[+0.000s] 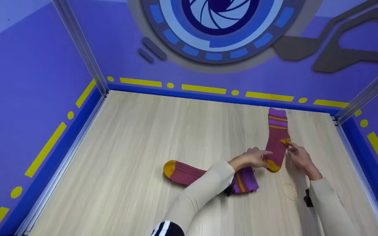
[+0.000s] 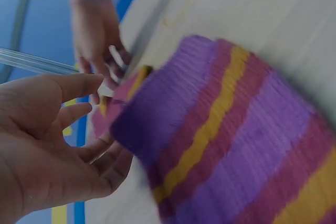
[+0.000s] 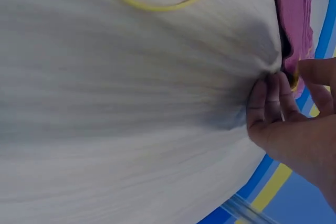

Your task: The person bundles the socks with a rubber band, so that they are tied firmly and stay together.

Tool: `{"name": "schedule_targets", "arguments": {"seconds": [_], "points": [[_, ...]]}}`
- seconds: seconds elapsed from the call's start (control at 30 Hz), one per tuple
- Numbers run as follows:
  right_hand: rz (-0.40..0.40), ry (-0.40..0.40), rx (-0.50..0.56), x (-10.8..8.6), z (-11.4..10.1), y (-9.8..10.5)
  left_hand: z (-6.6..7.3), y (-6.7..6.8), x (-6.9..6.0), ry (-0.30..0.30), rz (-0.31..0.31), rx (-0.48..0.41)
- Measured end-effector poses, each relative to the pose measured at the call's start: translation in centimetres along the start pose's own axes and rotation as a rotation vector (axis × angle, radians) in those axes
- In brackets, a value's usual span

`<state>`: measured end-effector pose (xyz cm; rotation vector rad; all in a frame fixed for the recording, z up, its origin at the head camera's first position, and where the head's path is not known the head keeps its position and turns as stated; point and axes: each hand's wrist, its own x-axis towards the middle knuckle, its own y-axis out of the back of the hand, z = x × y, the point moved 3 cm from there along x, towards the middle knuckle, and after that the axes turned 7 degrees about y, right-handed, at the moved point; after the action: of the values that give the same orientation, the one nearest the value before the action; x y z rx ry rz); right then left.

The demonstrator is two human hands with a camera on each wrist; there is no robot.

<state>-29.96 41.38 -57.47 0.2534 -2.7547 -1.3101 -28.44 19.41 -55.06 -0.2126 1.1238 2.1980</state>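
Note:
A maroon sock (image 1: 277, 144) with a purple striped cuff and mustard heel and toe lies flat toward the back right. My left hand (image 1: 254, 157) is at its toe end, index finger reaching over the sock. In the left wrist view, thumb and fingers stand apart. By the mustard heel is my right hand (image 1: 300, 156); its fingertips are at the sock's edge, thumb apart from them in the right wrist view. A matching sock (image 1: 185, 173) lies crosswise nearer me, partly hidden under my left forearm, its purple striped cuff (image 2: 247, 129) close to my left hand.
A thin yellow ring (image 1: 289, 191), like a rubber band, lies on the wooden tabletop (image 1: 136, 137) before my right wrist. Blue-purple panels (image 1: 110, 49) with yellow marks enclose the table at the back and both sides, with metal posts at the corners.

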Motion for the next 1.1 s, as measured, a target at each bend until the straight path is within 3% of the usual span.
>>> {"name": "schedule_targets", "arguments": {"seconds": [0.17, 0.27, 0.37, 0.67, 0.9, 0.97, 1.1], "points": [[-0.031, 0.004, -0.072, 1.0, -0.6, -0.4, 0.0, -1.1, 0.4, 0.068, -0.008, 0.235], [-0.08, -0.062, -0.075, 0.9, -0.8, -0.6, -0.2, -1.1, 0.2, 0.104, 0.043, 0.361], [-0.101, -0.111, -0.082, 0.5, -0.9, -0.3, -0.6, -0.5, 0.0, 0.133, 0.095, 0.418], [-0.192, -0.138, -0.123, -0.6, -2.7, -0.2, -4.1, 2.9, 0.9, 0.214, 0.192, 0.388], [-0.37, -0.132, 0.105, -0.7, -6.2, -1.9, -7.8, 6.1, -1.0, 0.274, 0.25, 0.327], [-0.362, -0.149, 0.148, -0.7, -6.5, -1.9, -8.8, 7.0, -1.6, 0.3, 0.255, 0.313], [-0.234, -0.173, 0.126, -0.6, -5.8, -1.3, -11.0, 8.6, -2.2, 0.35, 0.278, 0.294]]}}
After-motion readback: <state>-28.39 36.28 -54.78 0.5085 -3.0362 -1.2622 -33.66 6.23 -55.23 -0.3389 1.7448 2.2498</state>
